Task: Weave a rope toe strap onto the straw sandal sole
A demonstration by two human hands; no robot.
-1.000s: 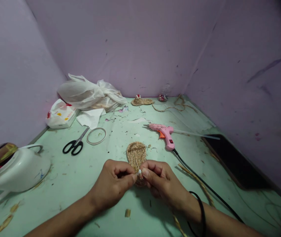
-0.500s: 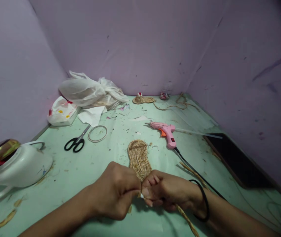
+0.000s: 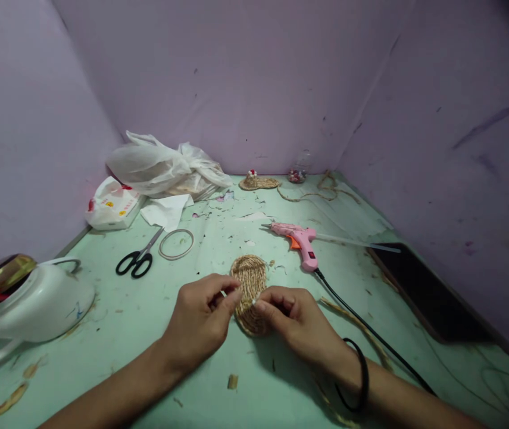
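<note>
A braided straw sole [image 3: 249, 280], shaped like a small slipper, lies on the table between my hands. My left hand [image 3: 205, 310] hovers at its left edge, thumb and forefinger slightly apart with nothing visible between them. Over its right side, my right hand [image 3: 296, 319] pinches a small white bit [image 3: 255, 300] between thumb and forefinger. A twisted straw cord [image 3: 328, 402] trails out below my right wrist; whether it joins the white bit is hidden by the hand. A black band circles that wrist.
A pink glue gun [image 3: 296, 235] lies ahead, its black cable running right. Black-handled scissors [image 3: 140, 259] and a ring [image 3: 176, 244] lie left. A white pot [image 3: 53, 304], tissue pack [image 3: 114, 208], plastic bag [image 3: 165, 167], dark tablet-like slab [image 3: 428, 298] and finished slipper [image 3: 258, 183] surround them.
My hands have moved apart and up over the sole, from where they met at its near end. More of the sole shows, and a small tan scrap is visible on the table.
</note>
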